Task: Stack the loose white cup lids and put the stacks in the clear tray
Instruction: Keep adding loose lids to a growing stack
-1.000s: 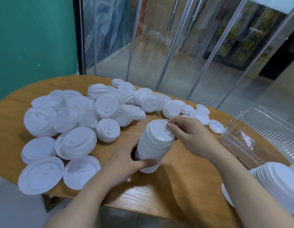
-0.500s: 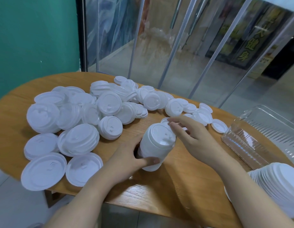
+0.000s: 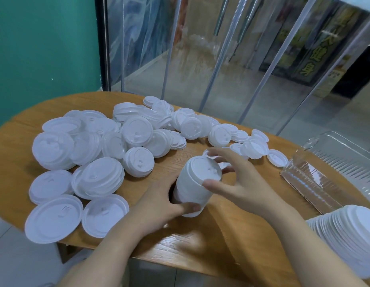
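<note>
White lid stack (image 3: 195, 183) | left hand (image 3: 159, 206) grips base, steadying | right hand (image 3: 238, 181) half-open, fingers seating top | tray (image 3: 333, 168) right

A rounded wooden table (image 3: 211, 241) is covered on its left and far side by a heap of loose white cup lids (image 3: 109, 146), while a clear ribbed plastic tray (image 3: 333, 168) and a leaning stack of lids (image 3: 349, 237) are carried at its right.
</note>
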`<action>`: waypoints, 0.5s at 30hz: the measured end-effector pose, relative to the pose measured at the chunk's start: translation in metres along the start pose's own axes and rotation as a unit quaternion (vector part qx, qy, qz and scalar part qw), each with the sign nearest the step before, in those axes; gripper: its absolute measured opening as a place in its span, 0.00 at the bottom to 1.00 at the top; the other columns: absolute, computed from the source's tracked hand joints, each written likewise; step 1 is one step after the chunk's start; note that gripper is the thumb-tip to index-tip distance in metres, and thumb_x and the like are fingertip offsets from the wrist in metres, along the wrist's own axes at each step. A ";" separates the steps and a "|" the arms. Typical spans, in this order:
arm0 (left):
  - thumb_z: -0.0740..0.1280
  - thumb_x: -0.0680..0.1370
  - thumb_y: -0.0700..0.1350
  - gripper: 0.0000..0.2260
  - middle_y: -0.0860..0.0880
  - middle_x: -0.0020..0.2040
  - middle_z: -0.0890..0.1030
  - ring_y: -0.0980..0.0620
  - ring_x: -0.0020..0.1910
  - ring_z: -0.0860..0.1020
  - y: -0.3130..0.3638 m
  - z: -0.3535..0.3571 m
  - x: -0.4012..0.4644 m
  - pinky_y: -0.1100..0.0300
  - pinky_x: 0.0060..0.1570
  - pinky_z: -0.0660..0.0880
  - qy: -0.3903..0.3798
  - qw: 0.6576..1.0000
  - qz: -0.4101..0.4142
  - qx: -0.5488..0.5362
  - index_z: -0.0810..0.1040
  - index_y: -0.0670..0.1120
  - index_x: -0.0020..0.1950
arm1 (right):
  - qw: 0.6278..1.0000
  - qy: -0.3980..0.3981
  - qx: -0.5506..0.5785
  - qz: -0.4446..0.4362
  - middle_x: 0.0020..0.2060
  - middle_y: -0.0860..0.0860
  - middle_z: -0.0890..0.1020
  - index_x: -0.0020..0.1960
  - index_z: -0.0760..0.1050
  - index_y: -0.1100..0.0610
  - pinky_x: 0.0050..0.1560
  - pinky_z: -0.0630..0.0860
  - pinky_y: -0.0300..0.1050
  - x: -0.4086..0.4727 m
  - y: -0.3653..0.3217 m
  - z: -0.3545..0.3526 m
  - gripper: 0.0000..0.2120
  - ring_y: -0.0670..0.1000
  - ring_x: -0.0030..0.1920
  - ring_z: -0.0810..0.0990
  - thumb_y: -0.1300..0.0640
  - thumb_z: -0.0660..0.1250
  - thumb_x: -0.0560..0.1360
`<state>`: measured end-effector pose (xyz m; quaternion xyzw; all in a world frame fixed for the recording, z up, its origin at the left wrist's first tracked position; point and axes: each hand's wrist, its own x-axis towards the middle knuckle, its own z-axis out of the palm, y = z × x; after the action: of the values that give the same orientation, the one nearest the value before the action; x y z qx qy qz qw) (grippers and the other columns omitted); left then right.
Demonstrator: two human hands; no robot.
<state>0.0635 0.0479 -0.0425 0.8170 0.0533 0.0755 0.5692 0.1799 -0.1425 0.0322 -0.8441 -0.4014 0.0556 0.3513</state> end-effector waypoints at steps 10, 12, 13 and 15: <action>0.82 0.69 0.52 0.27 0.76 0.57 0.78 0.75 0.58 0.75 0.000 0.002 0.001 0.75 0.51 0.69 -0.001 1.000 -0.019 0.003 0.74 0.69 0.62 | 0.978 0.013 -0.210 0.006 0.70 0.46 0.76 0.69 0.78 0.52 0.74 0.67 0.52 0.033 0.093 0.004 0.20 0.45 0.74 0.68 0.51 0.71 0.78; 0.82 0.69 0.53 0.28 0.75 0.58 0.78 0.74 0.59 0.75 -0.001 0.002 0.001 0.73 0.52 0.69 0.004 1.000 -0.024 0.003 0.74 0.68 0.64 | 0.972 0.003 -0.235 -0.007 0.67 0.47 0.80 0.65 0.81 0.52 0.70 0.71 0.55 0.038 0.100 0.007 0.15 0.51 0.71 0.72 0.51 0.71 0.79; 0.82 0.68 0.53 0.29 0.74 0.58 0.79 0.73 0.59 0.75 -0.001 0.002 0.001 0.71 0.54 0.70 0.004 1.000 -0.027 0.004 0.75 0.67 0.64 | 0.971 0.005 -0.239 -0.021 0.62 0.47 0.82 0.60 0.83 0.52 0.64 0.74 0.56 0.039 0.102 0.009 0.10 0.52 0.66 0.75 0.53 0.70 0.80; 0.82 0.68 0.53 0.29 0.73 0.59 0.79 0.72 0.60 0.76 -0.002 0.002 0.001 0.68 0.55 0.71 0.001 1.000 -0.030 0.005 0.75 0.66 0.66 | 0.967 0.016 -0.250 -0.036 0.54 0.47 0.85 0.53 0.83 0.54 0.58 0.75 0.56 0.039 0.106 0.011 0.05 0.53 0.58 0.80 0.57 0.69 0.80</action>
<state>0.0649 0.0470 -0.0449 0.8175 0.0789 0.0585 0.5674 0.2698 -0.1537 -0.0365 -0.8906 -0.4273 -0.0727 0.1374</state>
